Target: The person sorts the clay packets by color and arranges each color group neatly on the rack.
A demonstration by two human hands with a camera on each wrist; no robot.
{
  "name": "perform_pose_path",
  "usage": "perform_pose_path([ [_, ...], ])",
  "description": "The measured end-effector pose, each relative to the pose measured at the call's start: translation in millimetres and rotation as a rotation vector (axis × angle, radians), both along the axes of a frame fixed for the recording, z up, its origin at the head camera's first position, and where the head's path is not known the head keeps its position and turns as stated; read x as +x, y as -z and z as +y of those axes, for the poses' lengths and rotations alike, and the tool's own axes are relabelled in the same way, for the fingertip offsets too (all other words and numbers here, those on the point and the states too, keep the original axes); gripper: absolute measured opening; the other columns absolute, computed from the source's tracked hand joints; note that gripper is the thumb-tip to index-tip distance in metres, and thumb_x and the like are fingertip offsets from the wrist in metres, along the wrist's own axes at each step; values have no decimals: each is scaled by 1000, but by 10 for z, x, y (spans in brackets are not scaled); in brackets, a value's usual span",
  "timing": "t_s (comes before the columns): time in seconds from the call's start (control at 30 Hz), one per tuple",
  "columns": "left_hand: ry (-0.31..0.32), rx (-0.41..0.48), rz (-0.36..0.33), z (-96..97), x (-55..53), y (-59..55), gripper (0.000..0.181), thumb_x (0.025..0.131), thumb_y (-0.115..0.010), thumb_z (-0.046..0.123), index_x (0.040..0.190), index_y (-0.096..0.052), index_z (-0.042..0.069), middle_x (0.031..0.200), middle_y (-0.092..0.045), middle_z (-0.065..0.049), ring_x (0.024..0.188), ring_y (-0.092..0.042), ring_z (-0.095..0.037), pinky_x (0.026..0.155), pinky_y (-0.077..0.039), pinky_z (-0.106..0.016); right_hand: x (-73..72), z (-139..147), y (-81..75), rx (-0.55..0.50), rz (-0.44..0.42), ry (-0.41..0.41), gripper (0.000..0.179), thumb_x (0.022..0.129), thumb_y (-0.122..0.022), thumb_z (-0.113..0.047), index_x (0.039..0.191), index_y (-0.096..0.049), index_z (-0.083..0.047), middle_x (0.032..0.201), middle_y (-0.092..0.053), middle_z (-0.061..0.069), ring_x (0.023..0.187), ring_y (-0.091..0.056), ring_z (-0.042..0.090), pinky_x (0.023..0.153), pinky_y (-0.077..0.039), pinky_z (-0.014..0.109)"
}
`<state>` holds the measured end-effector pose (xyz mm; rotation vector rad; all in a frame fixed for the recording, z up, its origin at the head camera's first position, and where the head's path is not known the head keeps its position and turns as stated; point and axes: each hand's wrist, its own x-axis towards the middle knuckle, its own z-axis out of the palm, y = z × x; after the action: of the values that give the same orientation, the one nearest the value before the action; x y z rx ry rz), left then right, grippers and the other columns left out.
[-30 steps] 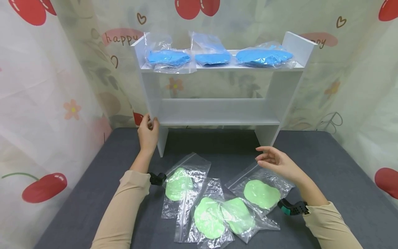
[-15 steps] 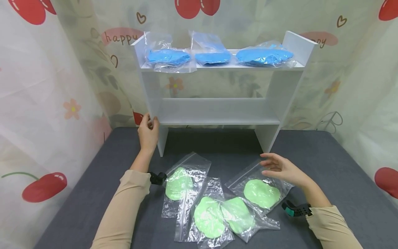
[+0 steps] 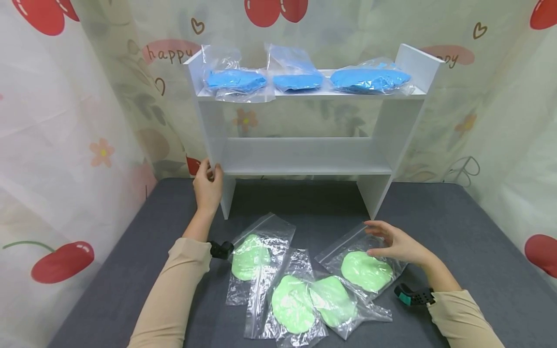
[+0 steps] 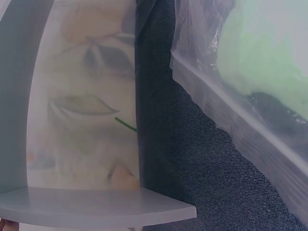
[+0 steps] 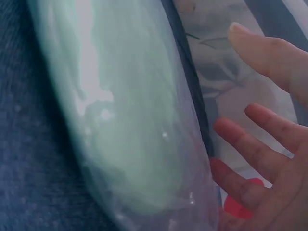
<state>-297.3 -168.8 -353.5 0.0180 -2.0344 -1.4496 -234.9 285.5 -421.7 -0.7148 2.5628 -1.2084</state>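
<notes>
My left hand (image 3: 207, 189) grips the left side panel of a white two-tier shelf (image 3: 304, 157), thumb on the inner face and fingers outside. Only a bit of a fingertip shows under the panel in the left wrist view. My right hand (image 3: 398, 244) is over a clear zip bag (image 3: 332, 249) with a flat light-green lump (image 3: 367, 271) in it. In the right wrist view its fingers (image 5: 250, 149) are spread and hold nothing. Several similar bags with green lumps (image 3: 292, 304) lie overlapping on the dark table, one of them (image 3: 250, 256) by my left wrist.
Three clear bags with blue contents (image 3: 370, 79) lie along the upper tier of the shelf. A printed curtain (image 3: 65, 145) surrounds the dark table (image 3: 435, 212) at the back and sides. A thin cable (image 3: 463, 166) hangs behind the right back corner.
My right hand has come down and slightly right, from in front of the shelf's right leg to above the right green bag. My left hand stays on the side panel.
</notes>
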Motion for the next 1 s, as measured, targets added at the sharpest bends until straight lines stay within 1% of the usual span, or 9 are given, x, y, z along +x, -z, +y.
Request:
perform_pose_path([
  [0.1, 0, 1, 0, 1, 3, -1, 31, 96, -48, 18, 123, -56, 5, 121, -60, -18, 104, -64, -31, 80, -51, -46, -2, 4, 26, 8, -4, -16, 77, 82, -71, -19, 142, -27, 3, 140, -38, 30, 129, -32, 53, 98, -30, 68],
  [0.17, -1, 0, 2, 4, 7, -3, 31, 96, -48, 17, 123, -56, 5, 120, -60, -18, 103, -64, -31, 79, -51, -45, 0, 9, 40, 22, 4, -23, 80, 81, -72, -19, 143, -26, 3, 141, -37, 29, 130, -31, 52, 100, -30, 64],
  [0.23, -2, -2, 3, 5, 7, -3, 31, 96, -48, 17, 123, -56, 4, 120, -61, -18, 102, -65, -31, 78, -51, -45, 3, 15, 53, 38, 13, -30, 84, 79, -74, -21, 144, -25, 2, 142, -36, 27, 131, -31, 49, 105, -34, 51],
  [0.3, -5, -3, 3, 6, 7, -2, 31, 96, -48, 17, 123, -56, 4, 119, -61, -18, 101, -65, -31, 77, -51, -44, 7, 20, 63, 56, 21, -33, 88, 77, -76, -23, 144, -24, 2, 143, -35, 26, 132, -31, 45, 107, -34, 32],
  [0.4, -8, -3, 4, 4, -3, 1, 31, 96, -48, 17, 122, -56, 4, 118, -61, -18, 101, -65, -31, 77, -51, -44, 19, 19, 68, 82, 14, -37, 96, 74, -79, -27, 145, -22, 1, 146, -31, 24, 134, -29, 43, 101, -30, 11],
  [0.53, -11, -2, 7, 2, -13, 6, 30, 96, -48, 17, 122, -56, 4, 118, -61, -18, 101, -65, -31, 77, -51, -44, 40, 10, 63, 126, 20, -45, 101, 70, -81, -30, 146, -21, 2, 149, -28, 25, 135, -28, 44, 99, -30, 12],
  [0.77, -9, 3, 11, -1, -15, 12, 31, 95, -48, 17, 122, -56, 4, 119, -61, -18, 102, -64, -31, 79, -51, -46, 52, 12, 92, 174, 66, -38, 101, 69, -81, -33, 144, -25, 4, 147, -32, 25, 133, -32, 43, 102, -34, 27],
  [0.9, -3, 11, 11, 0, -13, 14, 31, 96, -48, 17, 123, -56, 4, 120, -60, -19, 103, -64, -32, 79, -51, -47, 50, 24, 109, 164, 59, -40, 100, 69, -81, -35, 144, -26, 4, 145, -34, 24, 131, -34, 43, 102, -35, 24],
  [1.0, 0, 13, 12, 1, -8, 13, 32, 96, -48, 17, 124, -55, 4, 119, -60, -19, 103, -64, -32, 79, -51, -47, 46, 32, 111, 153, 45, -47, 98, 70, -80, -34, 143, -28, 3, 143, -37, 23, 130, -36, 42, 99, -34, 13],
])
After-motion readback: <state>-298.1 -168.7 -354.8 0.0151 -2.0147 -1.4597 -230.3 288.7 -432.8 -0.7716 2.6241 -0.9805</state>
